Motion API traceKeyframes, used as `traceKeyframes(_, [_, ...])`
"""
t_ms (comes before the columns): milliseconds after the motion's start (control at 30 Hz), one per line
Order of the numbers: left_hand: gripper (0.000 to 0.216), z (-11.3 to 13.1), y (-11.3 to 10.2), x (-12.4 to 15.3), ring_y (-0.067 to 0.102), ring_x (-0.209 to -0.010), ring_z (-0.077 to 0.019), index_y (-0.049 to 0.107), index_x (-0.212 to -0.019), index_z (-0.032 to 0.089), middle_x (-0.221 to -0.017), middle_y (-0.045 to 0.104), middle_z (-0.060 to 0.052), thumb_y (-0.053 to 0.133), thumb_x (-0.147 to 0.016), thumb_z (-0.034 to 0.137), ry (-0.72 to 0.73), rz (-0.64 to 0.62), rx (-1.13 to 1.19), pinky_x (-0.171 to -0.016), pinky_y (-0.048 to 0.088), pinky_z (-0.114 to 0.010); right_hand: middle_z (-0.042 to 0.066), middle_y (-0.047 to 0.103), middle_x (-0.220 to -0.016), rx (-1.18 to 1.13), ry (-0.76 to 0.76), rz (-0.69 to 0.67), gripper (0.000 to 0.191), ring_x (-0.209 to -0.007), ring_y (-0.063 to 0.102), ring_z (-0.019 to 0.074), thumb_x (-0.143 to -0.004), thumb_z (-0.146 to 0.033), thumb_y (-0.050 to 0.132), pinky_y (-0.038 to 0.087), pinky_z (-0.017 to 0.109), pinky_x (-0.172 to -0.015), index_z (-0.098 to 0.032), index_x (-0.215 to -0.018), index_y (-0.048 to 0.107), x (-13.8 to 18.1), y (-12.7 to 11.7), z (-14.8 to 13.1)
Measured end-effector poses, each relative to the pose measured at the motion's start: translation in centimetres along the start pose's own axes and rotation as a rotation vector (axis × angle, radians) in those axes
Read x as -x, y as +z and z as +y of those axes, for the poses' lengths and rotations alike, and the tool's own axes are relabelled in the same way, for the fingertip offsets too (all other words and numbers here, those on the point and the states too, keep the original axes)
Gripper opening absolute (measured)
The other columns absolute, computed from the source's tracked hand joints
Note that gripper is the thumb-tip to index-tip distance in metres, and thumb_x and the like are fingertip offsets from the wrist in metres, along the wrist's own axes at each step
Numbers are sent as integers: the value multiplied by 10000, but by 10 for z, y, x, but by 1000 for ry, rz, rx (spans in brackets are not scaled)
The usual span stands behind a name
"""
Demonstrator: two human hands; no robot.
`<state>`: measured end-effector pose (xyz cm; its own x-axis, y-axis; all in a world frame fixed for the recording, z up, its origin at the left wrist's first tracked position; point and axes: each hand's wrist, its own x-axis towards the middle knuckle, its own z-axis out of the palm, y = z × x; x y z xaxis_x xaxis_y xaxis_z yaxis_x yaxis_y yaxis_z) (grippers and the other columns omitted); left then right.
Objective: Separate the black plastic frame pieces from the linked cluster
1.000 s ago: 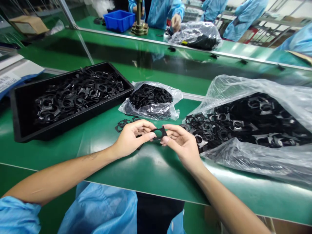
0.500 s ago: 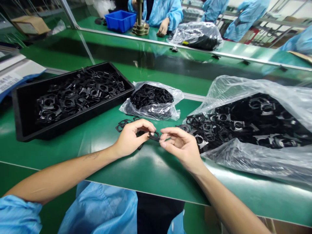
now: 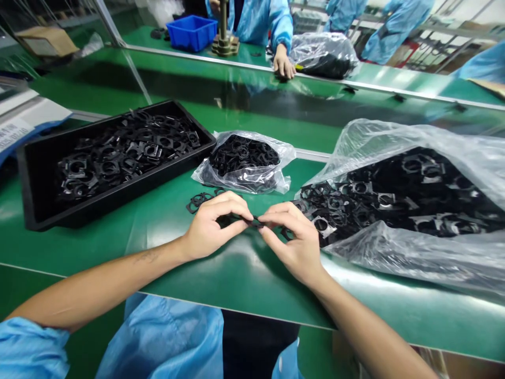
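Between my fingertips, edge-on to the view, is a small black plastic ring-shaped part (image 3: 255,221). My left hand (image 3: 211,226) pinches its left end between thumb and fingers. On the other end, my right hand (image 3: 298,239) closes thumb and fingertips; much of the part is covered by the fingers. Several loose black rings (image 3: 197,202) lie on the green table just behind my left hand. Right beside my right hand, square black frames with round holes (image 3: 325,226) spill from a large clear plastic bag (image 3: 371,134).
A black tray (image 3: 130,199) of similar parts stands at the left. Behind my hands sits a smaller clear bag (image 3: 276,181) holding black rings. Across a metal rail, a co-worker's hand (image 3: 283,64) rests near a blue bin (image 3: 191,34) and another bag (image 3: 331,50).
My right hand has closed onto the part, which has turned from showing its opening to edge-on. The co-worker's hand has moved right and toward the rail.
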<state>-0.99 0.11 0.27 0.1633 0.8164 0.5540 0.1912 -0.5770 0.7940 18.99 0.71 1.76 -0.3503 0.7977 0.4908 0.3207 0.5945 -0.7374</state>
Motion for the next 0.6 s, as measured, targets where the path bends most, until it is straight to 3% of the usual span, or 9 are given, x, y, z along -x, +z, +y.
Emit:
traceKeyframes(233, [173,-5,5,3,663,-854,-143,659,-846,174,-861,681,-26,639,-792,11,-164,-20,208,-784,554,-254,46,696,-887,10,-67,7,158,-832,664,176,-875,-108,673,551,329,-742,-221,-965,735,1,2,1])
traceKeyframes(600, [82,-2,3,3,651,-828,-152,665,-849,177,-855,694,-39,684,-829,99,-159,-34,147,-765,537,-273,50,712,-892,-16,-9,-2,147,-834,667,190,-880,-140,666,560,354,-764,-239,-952,747,1,1,-1])
